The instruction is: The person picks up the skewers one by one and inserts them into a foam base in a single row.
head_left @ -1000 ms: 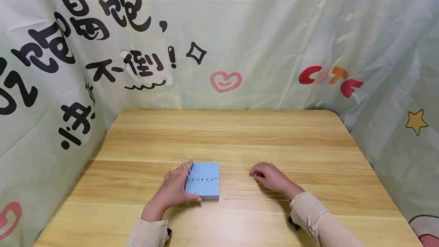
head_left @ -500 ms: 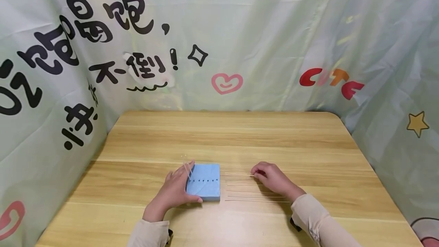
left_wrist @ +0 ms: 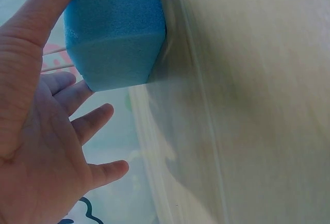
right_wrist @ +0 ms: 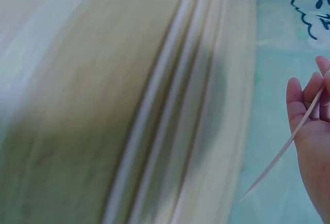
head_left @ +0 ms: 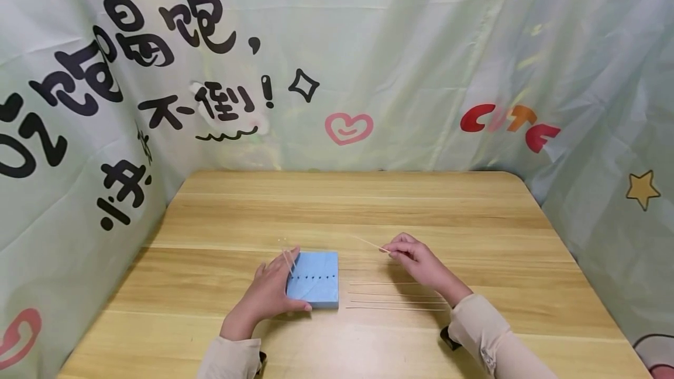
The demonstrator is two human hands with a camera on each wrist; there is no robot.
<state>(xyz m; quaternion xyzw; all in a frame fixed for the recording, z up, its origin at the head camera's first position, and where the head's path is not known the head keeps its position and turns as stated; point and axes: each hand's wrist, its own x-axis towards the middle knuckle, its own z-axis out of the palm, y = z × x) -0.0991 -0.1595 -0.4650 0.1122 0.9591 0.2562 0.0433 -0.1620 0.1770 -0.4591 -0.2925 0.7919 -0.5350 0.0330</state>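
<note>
A blue foam block with a row of small dark holes across its top lies on the table. My left hand holds it from the left, thumb at the near edge and forefinger toward the far edge; in the left wrist view the other fingers spread apart. Thin wooden skewers stand at the block's left end, partly behind that hand. My right hand pinches a single skewer above the table, right of the block. In the right wrist view this skewer slants down past the palm.
Several skewers lie in parallel rows on the wooden table, just right of the block and under the right forearm. A printed curtain hangs behind the table and along its sides.
My right hand has lifted one skewer off the table, moving slightly up and away from the row. My left hand stays on the foam block.
</note>
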